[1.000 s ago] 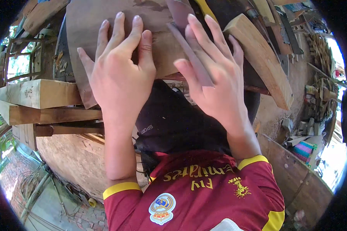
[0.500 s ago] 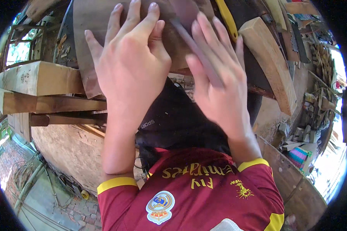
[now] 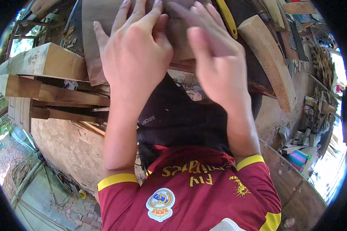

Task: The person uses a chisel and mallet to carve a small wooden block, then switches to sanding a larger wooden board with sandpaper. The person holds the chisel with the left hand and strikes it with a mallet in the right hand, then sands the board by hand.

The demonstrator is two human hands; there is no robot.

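Observation:
My left hand (image 3: 137,57) lies flat with fingers spread on a brown sheet or thin board (image 3: 94,46) at the top of the view. Its fingertips reach almost to the upper edge. To its right, my right hand (image 3: 221,73) grips a thin, flat, dark brown strip (image 3: 216,36), smeared by motion. The thumb rests along the strip's near side; the other fingers are partly hidden behind it. What the strip is made of, I cannot tell. A yellow handle (image 3: 227,19) lies just beyond the right fingers.
A long curved wooden piece (image 3: 268,57) slants along the right side of the work surface. Thick wooden beams (image 3: 46,63) jut in from the left. Scrap wood (image 3: 324,69) is heaped at far right. My legs in black trousers (image 3: 173,115) are below the work.
My right hand has moved upward, away from my body, carrying the brown strip. The left hand stays spread on the sheet; the whole view has shifted slightly.

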